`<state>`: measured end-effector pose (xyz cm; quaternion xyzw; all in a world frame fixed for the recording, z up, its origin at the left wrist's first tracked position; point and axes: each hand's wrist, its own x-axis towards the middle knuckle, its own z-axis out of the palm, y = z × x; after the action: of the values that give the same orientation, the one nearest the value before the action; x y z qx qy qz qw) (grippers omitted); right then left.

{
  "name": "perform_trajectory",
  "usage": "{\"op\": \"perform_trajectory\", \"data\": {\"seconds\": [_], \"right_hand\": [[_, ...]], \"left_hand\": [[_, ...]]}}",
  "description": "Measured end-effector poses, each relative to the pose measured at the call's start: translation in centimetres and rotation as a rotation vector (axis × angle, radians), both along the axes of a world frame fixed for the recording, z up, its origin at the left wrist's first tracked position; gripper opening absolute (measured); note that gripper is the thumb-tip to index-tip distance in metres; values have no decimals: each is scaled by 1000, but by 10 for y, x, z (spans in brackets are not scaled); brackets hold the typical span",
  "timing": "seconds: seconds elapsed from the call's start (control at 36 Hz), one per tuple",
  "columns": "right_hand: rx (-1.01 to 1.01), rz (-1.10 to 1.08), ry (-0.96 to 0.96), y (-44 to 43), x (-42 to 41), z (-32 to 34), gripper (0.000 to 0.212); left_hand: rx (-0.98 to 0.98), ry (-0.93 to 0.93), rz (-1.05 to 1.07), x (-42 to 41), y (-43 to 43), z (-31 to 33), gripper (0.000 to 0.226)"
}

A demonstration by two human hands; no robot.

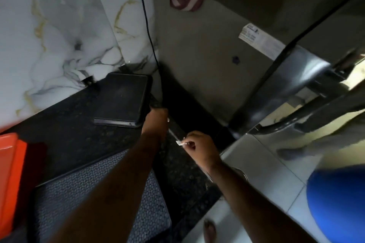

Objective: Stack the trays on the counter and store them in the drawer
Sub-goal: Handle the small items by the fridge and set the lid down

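Trays, three noted on black speckled stone counter (69,132). Nearest: dark rectangular tray with textured honeycomb mat surface (94,193), lying flat at near counter edge, partly under left forearm. Orange plastic tray (9,165) at far left, cut off by frame edge, just beside textured tray. Farther back: black flat rectangular tray (122,98), lying flat near marble-patterned wall (49,35), one corner close to that wall, right edge near counter end. Open counter between the two dark trays. Left hand (156,120) closed over right edge of black tray; fingers hidden behind it. Right hand (199,148) off counter edge, fingers pinched on small white scrap (180,142). Grey appliance side (207,55) just beyond counter end; black cable (146,16) hanging along wall. Pale tiled floor (266,163) at right.
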<state>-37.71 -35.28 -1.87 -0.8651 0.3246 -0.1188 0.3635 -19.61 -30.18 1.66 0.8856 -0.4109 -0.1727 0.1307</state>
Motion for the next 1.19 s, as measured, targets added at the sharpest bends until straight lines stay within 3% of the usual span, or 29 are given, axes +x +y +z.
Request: {"op": "perform_trajectory", "data": {"seconds": [0.11,0.25,0.42,0.5,0.61,0.75,0.81,0.83,0.97,1.06,1.11,1.19], "right_hand": [[23,-189,-1,-24,-42,-4,10],[73,-328,87,-46,-103,-14,13],[207,-559,179,-57,-197,-52,23],[288,-647,216,-59,-241,-84,18],[386,-721,285,-60,-290,-136,16],[511,-809,298,-59,-330,-212,17],[583,-831,314,-60,-340,-247,19],[614,-841,329,-60,-344,-266,21],[659,-852,357,-53,-348,-353,23],[719,-956,209,-46,-341,-388,24],[867,-1049,52,-45,-336,-404,31],[956,-1076,-10,-41,-338,-415,38]], "left_hand": [[-164,164,72,-45,-16,-1,11],[-159,346,35,-122,-41,-20,8],[-28,390,-78,-223,-68,-61,11],[19,380,-152,-274,-80,-89,14],[107,305,-319,-334,-87,-153,22],[200,291,-364,-376,-80,-230,24],[192,304,-283,-380,-83,-263,10],[206,245,-297,-381,-85,-280,10],[321,389,-81,-374,-87,-364,20],[302,550,91,-367,-88,-404,16],[302,720,218,-364,-89,-428,20],[282,788,271,-365,-90,-450,28]]}}
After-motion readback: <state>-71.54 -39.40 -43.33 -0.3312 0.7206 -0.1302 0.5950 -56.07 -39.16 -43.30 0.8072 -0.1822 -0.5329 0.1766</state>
